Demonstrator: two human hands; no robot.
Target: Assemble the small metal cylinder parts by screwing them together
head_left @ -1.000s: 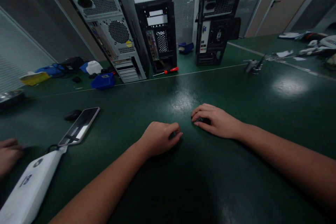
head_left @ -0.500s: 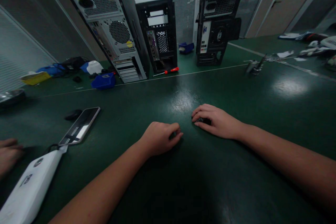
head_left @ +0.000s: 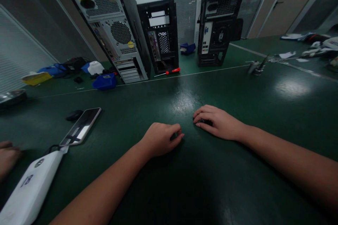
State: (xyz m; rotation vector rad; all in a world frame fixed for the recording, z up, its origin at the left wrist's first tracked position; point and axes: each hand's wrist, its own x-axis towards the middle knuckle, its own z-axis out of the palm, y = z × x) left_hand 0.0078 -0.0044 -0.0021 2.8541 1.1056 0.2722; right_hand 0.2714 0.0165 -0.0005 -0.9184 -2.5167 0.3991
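Observation:
Both my hands rest on the dark green table [head_left: 185, 190], close together near its middle. My left hand [head_left: 161, 138] is curled into a loose fist, thumb against the fingers, and whatever is inside is hidden. My right hand [head_left: 218, 121] lies palm down with bent fingers over a small dark object [head_left: 204, 121] that I cannot make out. About a hand's width separates the two hands.
Three computer cases [head_left: 116, 24] [head_left: 161, 35] [head_left: 218, 21] stand at the back, a red-handled screwdriver [head_left: 169, 72] before them. A phone [head_left: 81, 126], a white device [head_left: 26, 186] and another person's hand [head_left: 7, 158] are at left. Blue bins [head_left: 104, 81], metal parts [head_left: 255, 66] lie farther off.
My hands have stayed put. The other person's hand at the left edge has drawn back a little toward the edge.

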